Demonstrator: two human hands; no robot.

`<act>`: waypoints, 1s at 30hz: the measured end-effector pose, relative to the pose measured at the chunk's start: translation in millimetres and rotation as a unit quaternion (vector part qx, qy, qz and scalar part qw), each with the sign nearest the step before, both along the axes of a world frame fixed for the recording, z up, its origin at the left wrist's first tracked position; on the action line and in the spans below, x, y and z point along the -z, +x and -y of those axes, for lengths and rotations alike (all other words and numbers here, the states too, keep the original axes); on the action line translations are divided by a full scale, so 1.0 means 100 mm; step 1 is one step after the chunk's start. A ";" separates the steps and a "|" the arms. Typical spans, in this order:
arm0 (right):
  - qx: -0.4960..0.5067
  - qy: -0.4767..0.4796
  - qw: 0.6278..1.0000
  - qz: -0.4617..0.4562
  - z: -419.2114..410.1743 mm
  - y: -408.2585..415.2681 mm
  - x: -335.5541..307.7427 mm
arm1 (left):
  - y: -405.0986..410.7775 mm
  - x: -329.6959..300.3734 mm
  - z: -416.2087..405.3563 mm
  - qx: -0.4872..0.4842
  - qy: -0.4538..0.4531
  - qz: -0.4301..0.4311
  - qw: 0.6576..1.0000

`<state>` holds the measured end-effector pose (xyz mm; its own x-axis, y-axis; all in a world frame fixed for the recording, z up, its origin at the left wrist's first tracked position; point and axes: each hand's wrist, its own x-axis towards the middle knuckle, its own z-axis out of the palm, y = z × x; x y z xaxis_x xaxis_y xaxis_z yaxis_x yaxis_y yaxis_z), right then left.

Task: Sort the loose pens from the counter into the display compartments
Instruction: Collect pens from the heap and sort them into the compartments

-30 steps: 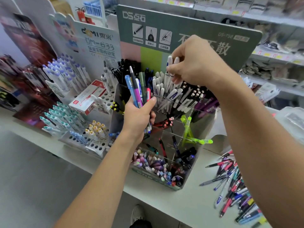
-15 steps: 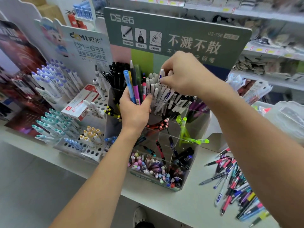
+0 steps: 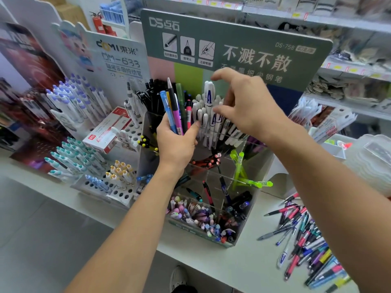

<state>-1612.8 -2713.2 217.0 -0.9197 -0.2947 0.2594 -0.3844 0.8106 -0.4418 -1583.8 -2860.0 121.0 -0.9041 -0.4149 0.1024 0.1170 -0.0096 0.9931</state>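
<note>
On the left of the tabletop [image 3: 249,269] stands a white display rack [image 3: 118,193] with holes, and it holds white pens with purple caps [image 3: 69,100] and pens with teal caps [image 3: 67,155]; a red and white box [image 3: 105,132] lies on this rack. Just to the right, the left hand [image 3: 177,142] grips a small bundle of pens [image 3: 173,111], upright, with a blue one, a pink one and a dark one among them, in front of the back row of the clear acrylic display [image 3: 249,195]. Beside the bundle, a back compartment is full of white pens [image 3: 208,115], which stand upright and close together. The right hand [image 3: 249,106] hovers at these white pens with thumb and fingers spread and lightly bent, and it holds nothing. Lower in the display, some compartments hold a few green pens [image 3: 241,166] and dark pens, and the front one is full of pastel caps. Behind it rises a green sign board [image 3: 243,39]. On the far right, the loose pens [image 3: 306,240] lie in a mixed pile on the tabletop, well apart from both hands.
</note>
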 end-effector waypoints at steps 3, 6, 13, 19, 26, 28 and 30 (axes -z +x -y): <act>-0.020 0.083 0.996 0.001 -0.01 0.00 0.11 | -0.01 0.01 -0.02 -0.009 0.003 0.004 1.000; -0.045 0.113 0.991 -0.056 -0.06 0.05 0.19 | -0.01 0.02 -0.01 -0.010 0.000 0.002 1.000; -0.066 0.146 0.986 -0.052 -0.06 0.09 0.13 | -0.01 0.02 0.02 -0.004 0.024 0.008 1.000; -0.075 0.139 0.987 0.020 -0.03 0.14 0.08 | -0.02 -0.01 0.01 -0.002 -0.046 -0.031 0.998; -0.026 0.205 0.978 0.007 0.08 0.13 0.10 | -0.02 0.02 0.04 0.012 -0.042 -0.031 0.999; -0.029 0.167 0.985 0.008 0.07 0.14 0.18 | -0.01 0.01 0.07 0.027 -0.052 -0.037 0.998; 0.017 0.076 0.997 -0.018 0.03 0.12 0.25 | -0.02 -0.01 0.07 0.033 -0.065 -0.042 0.996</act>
<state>-1601.1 -2716.1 192.0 -0.9210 -0.3013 0.2469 -0.3682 0.8803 -0.2992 -1586.0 -2867.0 122.0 -0.9150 -0.3332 0.2276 0.2031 0.1073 0.9733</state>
